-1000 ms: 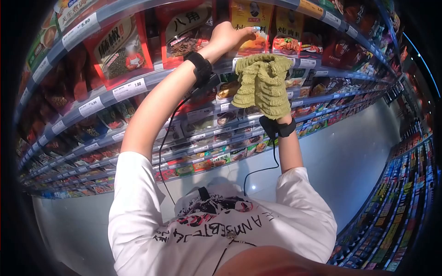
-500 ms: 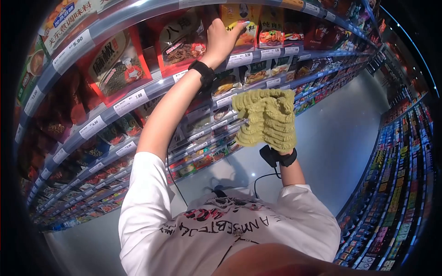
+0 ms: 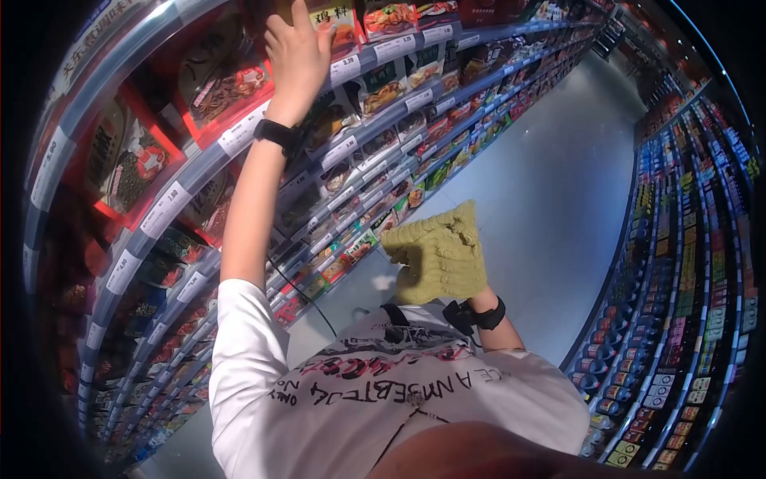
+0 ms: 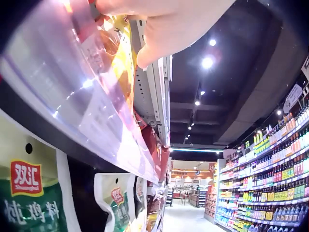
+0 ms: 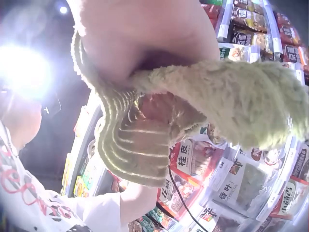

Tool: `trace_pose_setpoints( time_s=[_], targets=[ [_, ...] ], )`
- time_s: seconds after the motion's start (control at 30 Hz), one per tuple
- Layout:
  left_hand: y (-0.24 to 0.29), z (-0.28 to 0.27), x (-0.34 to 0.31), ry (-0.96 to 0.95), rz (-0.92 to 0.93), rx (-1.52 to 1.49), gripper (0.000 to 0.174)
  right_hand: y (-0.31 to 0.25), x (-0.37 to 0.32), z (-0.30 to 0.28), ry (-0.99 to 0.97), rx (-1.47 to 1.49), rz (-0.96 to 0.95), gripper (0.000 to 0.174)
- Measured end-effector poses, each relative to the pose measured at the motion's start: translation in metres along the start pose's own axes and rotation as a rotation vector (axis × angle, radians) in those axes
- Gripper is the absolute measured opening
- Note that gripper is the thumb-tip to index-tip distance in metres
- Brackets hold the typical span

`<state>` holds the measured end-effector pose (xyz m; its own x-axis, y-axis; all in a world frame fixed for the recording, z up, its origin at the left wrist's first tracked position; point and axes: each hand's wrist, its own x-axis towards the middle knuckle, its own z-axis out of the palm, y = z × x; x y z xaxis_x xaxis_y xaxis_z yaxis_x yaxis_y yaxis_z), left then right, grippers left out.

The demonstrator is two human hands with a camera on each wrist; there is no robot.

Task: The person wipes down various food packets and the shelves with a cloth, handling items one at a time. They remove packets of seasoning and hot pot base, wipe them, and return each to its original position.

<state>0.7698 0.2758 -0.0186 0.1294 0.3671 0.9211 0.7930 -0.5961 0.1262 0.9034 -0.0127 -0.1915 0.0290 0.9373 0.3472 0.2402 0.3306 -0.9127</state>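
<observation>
My left hand (image 3: 297, 64) is raised to a shelf of seasoning packets, its thumb beside a yellow packet (image 3: 333, 25). In the left wrist view its fingers reach over the top of the yellow packet (image 4: 123, 63), behind the clear shelf rail (image 4: 82, 96). A red star-anise packet (image 3: 227, 88) stands just left of that hand. My right hand (image 5: 145, 34) grips a fluffy yellow-green towel (image 3: 439, 255) in front of the shirt. The towel hides most of that hand in the head view; folds of the towel (image 5: 241, 101) hang around the fingers in the right wrist view.
Lower shelf tiers with price tags (image 3: 343, 152) hold many bagged goods. A pale aisle floor (image 3: 535, 184) runs away from me, with another stocked shelf (image 3: 678, 319) on the right. A thin black cable (image 3: 307, 299) hangs between the arms.
The head view has turned toward the aisle, so the shelf shifts left. My right hand has drawn the towel down and away from the shelf. The left hand stays by the yellow packet.
</observation>
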Motion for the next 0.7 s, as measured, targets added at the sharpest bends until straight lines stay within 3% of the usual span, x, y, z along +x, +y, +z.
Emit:
trace_pose_setpoints(
  time_s=[0.17, 0.23, 0.3, 0.37, 0.43, 0.47, 0.5, 0.57, 0.6, 0.63, 0.67, 0.7],
  targets=[
    [0.002, 0.011, -0.004, 0.072, 0.165, 0.347, 0.039, 0.02, -0.007, -0.033, 0.09, 0.472, 0.306, 0.053],
    [-0.006, 0.02, -0.003, -0.077, 0.116, 0.412, 0.039, 0.018, 0.002, -0.052, 0.126, -0.031, 0.094, 0.053],
    [-0.008, 0.028, -0.003, -0.003, 0.198, 0.56, 0.033, 0.02, 0.011, -0.078, 0.146, -0.107, 0.064, 0.05],
    [-0.008, 0.029, -0.003, -0.075, 0.18, 0.637, 0.037, 0.018, 0.024, -0.104, 0.11, -0.461, 0.164, 0.044],
    [-0.005, 0.028, -0.003, -0.038, 0.219, 0.679, 0.037, 0.028, 0.032, -0.13, 0.109, -0.391, 0.119, 0.034],
    [0.002, 0.03, -0.002, 0.124, 0.313, 0.681, 0.039, 0.036, 0.03, -0.143, 0.118, -0.239, 0.162, 0.033],
    [0.013, 0.026, -0.005, 0.069, 0.265, 0.686, 0.038, 0.045, 0.024, -0.153, 0.125, -0.083, 0.221, 0.032],
    [0.045, 0.017, -0.013, 0.096, 0.135, 0.251, 0.052, 0.065, 0.025, -0.169, 0.139, 0.216, 0.327, 0.029],
    [0.052, 0.013, -0.022, 0.107, 0.141, 0.241, 0.049, 0.072, 0.031, -0.173, 0.146, 0.363, 0.382, 0.028],
    [0.06, 0.008, -0.037, 0.115, 0.147, 0.234, 0.046, 0.067, 0.045, -0.175, 0.088, 0.373, 0.396, 0.028],
    [0.076, -0.006, -0.056, -0.02, 0.014, 0.096, 0.044, 0.054, 0.064, -0.176, -0.071, 0.205, 0.327, 0.028],
    [0.068, -0.007, -0.083, 0.087, 0.068, 0.15, 0.035, 0.058, 0.068, -0.166, -0.152, 0.214, 0.331, 0.03]
  ],
)
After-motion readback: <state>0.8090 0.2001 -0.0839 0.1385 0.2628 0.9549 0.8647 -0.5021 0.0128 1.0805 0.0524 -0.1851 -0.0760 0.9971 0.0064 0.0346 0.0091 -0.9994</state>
